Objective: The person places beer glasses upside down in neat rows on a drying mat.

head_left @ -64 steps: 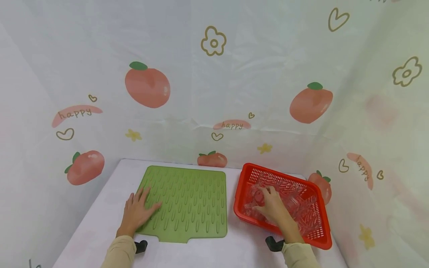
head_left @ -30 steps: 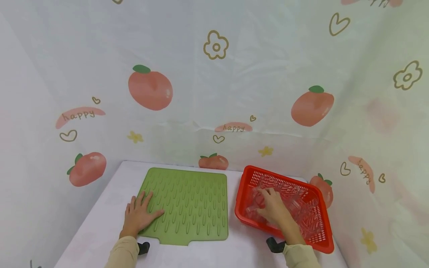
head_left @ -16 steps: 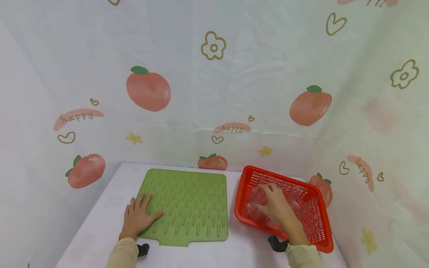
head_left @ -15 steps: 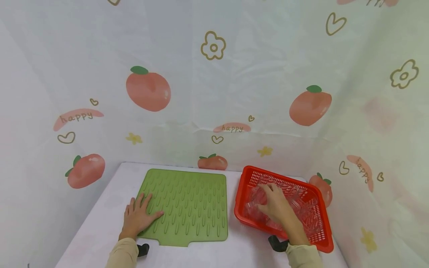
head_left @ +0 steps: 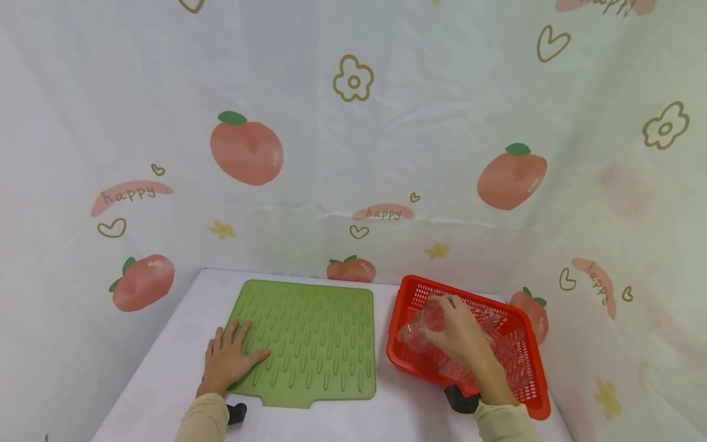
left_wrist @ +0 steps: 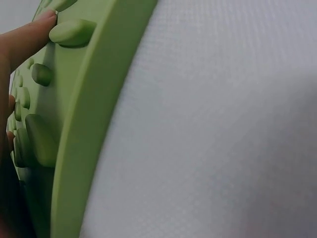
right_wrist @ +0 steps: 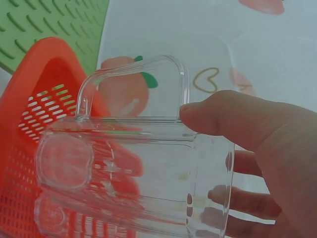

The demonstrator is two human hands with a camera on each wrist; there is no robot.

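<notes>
My right hand [head_left: 461, 331] grips a clear mug [head_left: 417, 330] above the red basket [head_left: 392, 344], with the mug lying tilted and one end toward the left. In the right wrist view the clear mug [right_wrist: 148, 168] shows its looped handle on top, the thumb [right_wrist: 208, 114] against the handle's end and the other fingers around the far side. My left hand [head_left: 226, 362] lies with fingers spread on the left edge of the green ridged mat [head_left: 315, 337]. The left wrist view shows a fingertip [left_wrist: 47, 20] at the raised ridges of the mat [left_wrist: 74, 129].
More clear pieces [head_left: 516, 353] lie in the basket, overlapping one another. The mat lies flat left of the basket on a white-covered table [head_left: 397, 417]. A printed cloth backdrop [head_left: 309, 184] rises behind the table.
My right hand has closed around a mug among the clear pieces and drawn it up a little, slightly toward the right. My left hand stays on the mat.
</notes>
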